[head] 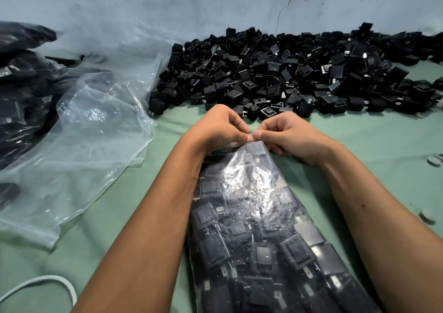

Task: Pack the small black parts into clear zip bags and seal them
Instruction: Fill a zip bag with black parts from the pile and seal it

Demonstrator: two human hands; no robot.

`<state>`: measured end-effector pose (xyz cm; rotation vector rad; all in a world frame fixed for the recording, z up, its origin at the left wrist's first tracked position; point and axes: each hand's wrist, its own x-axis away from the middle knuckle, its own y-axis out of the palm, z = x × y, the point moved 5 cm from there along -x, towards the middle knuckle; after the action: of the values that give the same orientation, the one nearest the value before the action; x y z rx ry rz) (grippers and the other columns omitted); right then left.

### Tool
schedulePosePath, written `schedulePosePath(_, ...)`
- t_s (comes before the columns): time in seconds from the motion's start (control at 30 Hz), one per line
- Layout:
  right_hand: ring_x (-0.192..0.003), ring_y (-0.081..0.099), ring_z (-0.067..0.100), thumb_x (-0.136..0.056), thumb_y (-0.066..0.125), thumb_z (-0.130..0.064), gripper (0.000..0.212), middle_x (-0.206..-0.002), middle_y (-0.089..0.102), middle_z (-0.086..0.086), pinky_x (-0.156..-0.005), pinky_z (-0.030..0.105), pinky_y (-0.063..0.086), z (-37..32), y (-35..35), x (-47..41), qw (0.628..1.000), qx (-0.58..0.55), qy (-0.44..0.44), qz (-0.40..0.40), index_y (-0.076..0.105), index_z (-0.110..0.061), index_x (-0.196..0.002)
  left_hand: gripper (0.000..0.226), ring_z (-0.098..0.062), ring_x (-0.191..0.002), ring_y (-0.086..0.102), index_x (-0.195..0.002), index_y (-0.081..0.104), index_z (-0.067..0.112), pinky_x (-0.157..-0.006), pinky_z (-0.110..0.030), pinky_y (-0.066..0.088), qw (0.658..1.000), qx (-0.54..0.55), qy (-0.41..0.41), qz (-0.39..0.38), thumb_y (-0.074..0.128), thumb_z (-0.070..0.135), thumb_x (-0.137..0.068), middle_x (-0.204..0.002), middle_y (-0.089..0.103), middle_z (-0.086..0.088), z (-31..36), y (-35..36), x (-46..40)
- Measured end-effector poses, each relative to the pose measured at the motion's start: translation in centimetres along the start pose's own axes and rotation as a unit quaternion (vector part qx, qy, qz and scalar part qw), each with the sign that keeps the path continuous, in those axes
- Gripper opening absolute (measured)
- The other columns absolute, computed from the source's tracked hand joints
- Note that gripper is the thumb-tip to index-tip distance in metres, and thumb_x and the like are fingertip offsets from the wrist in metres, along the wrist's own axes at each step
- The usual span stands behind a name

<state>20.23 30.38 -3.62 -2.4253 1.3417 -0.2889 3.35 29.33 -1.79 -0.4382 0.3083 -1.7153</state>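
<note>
Head view looks down on my pale green table [374,145], and across its far side, against the grey wall, sprawls the big loose heap of small black plastic plug parts with metal prongs [287,73]. To my left lies a crumpled pile of empty clear plastic bags [91,130], with dark, already packed bags [21,85] stacked beyond it.

Between my forearms runs the filled clear zip bag of black parts [251,217]. Its long axis points straight away from me, body toward my chest and mouth at the far end, just short of the heap. That mouth is where both of my hands meet: my left hand [220,128] and my right hand [290,135] are drawn together, thumbs nearly touching, each pinching the top edge of the bag at its middle. Neither hand is nearer; they sit level on the strip.

My guess is that the seal must be pressed outward from this centre point, left hand going left and right hand going right.

No brand, label or readable writing shows anywhere.
</note>
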Motion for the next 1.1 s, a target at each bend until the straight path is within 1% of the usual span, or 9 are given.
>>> schedulePosePath(0.13, -0.040, 0.039, 0.004, -0.099, 0.068, -0.020, 0.027, -0.050, 0.054, -0.006, -0.038, 0.015, 0.029, 0.2, 0.0, -0.1, 0.999, -0.033, -0.011, 0.012, 0.067, -0.009, -0.074, 0.015, -0.008, -0.053, 0.060, -0.073, 0.075, 0.015, -0.054, -0.020, 0.051, 0.998, -0.047, -0.017, -0.028, 0.088, 0.013, -0.079, -0.061, 0.070, 0.000, -0.5, -0.8, 0.1)
schedulePosePath(0.27, -0.042, 0.040, 0.006, -0.098, 0.068, -0.018, 0.027, -0.052, 0.055, -0.004, -0.038, 0.016, 0.030, 0.3, 0.0, -0.2, 0.999, -0.045, -0.002, 0.013, 0.069, -0.014, -0.071, 0.007, -0.008, -0.055, 0.060, -0.082, 0.077, 0.012, -0.054, -0.021, 0.048, 0.997, -0.042, 0.010, -0.058, 0.084, 0.009, -0.083, -0.067, 0.072, -0.005, -0.5, -0.8, 0.3)
schedulePosePath(0.43, -0.039, 0.040, 0.004, -0.099, 0.067, -0.016, 0.023, -0.051, 0.055, -0.004, -0.035, 0.015, 0.029, 0.5, -0.2, -0.2, 0.998, -0.062, 0.004, 0.026, 0.067, -0.006, -0.078, 0.007, -0.007, -0.056, 0.063, -0.087, 0.076, 0.007, -0.053, -0.018, 0.049, 0.997, -0.029, 0.045, -0.047, 0.083, 0.006, -0.084, -0.069, 0.075, -0.006, -0.3, -0.6, 0.3)
schedulePosePath(0.57, -0.037, 0.039, 0.004, -0.098, 0.067, -0.014, 0.021, -0.050, 0.055, -0.003, -0.034, 0.015, 0.027, 0.8, -0.3, -0.3, 0.996, -0.079, 0.010, 0.039, 0.066, -0.001, -0.082, 0.009, -0.005, -0.062, 0.066, -0.094, 0.078, 0.009, -0.058, -0.017, 0.051, 0.995, -0.051, 0.011, -0.085, 0.081, 0.012, -0.086, -0.073, 0.076, -0.001, -1.0, -1.5, 0.4)
schedulePosePath(0.63, -0.037, 0.039, 0.005, -0.098, 0.068, -0.015, 0.021, -0.050, 0.055, -0.003, -0.034, 0.014, 0.027, 0.9, -0.3, -0.3, 0.995, -0.083, 0.013, 0.044, 0.066, -0.001, -0.082, 0.006, -0.003, -0.056, 0.062, -0.093, 0.078, 0.009, -0.053, -0.015, 0.047, 0.994, -0.044, 0.010, -0.100, 0.079, 0.009, -0.087, -0.068, 0.074, 0.002, -1.1, -1.6, 0.5)
schedulePosePath(0.7, -0.037, 0.039, 0.005, -0.098, 0.069, -0.016, 0.021, -0.051, 0.055, -0.002, -0.033, 0.014, 0.027, 1.0, -0.4, -0.3, 0.995, -0.086, 0.014, 0.042, 0.067, 0.000, -0.084, 0.005, -0.005, -0.055, 0.062, -0.090, 0.078, 0.009, -0.051, -0.015, 0.047, 0.995, -0.037, 0.027, -0.089, 0.080, 0.007, -0.086, -0.069, 0.075, -0.003, -1.0, -1.6, 0.6)
schedulePosePath(0.9, -0.038, 0.038, 0.006, -0.098, 0.068, -0.021, 0.028, -0.050, 0.052, -0.002, -0.035, 0.015, 0.028, 1.4, -0.9, -0.4, 0.995, -0.084, 0.011, 0.043, 0.066, 0.003, -0.083, 0.007, -0.016, -0.073, 0.070, -0.094, 0.075, 0.003, -0.066, -0.023, 0.057, 0.994, -0.020, 0.075, -0.077, 0.077, 0.001, -0.087, -0.087, 0.077, -0.018, -0.6, -1.1, 0.6)
schedulePosePath(1.03, -0.039, 0.035, 0.010, -0.097, 0.069, -0.034, 0.028, -0.053, 0.052, -0.003, -0.037, 0.019, 0.026, 0.5, -0.4, -0.4, 0.999, -0.036, 0.002, -0.003, 0.073, -0.012, -0.080, 0.010, -0.015, -0.075, 0.071, -0.096, 0.074, 0.001, -0.068, -0.021, 0.057, 0.993, -0.028, 0.094, -0.063, 0.078, 0.001, -0.086, -0.088, 0.077, -0.018, -0.5, -0.9, 0.5)
schedulePosePath(1.1, -0.042, 0.033, 0.014, -0.095, 0.071, -0.035, 0.035, -0.054, 0.051, 0.000, -0.038, 0.021, 0.023, 0.3, -0.2, -0.4, 1.000, -0.027, 0.001, -0.014, 0.069, -0.003, -0.080, 0.013, -0.016, -0.077, 0.071, -0.097, 0.074, -0.002, -0.069, -0.022, 0.057, 0.993, -0.030, 0.097, -0.060, 0.079, 0.002, -0.086, -0.089, 0.077, -0.019, -0.4, -0.7, 0.4)
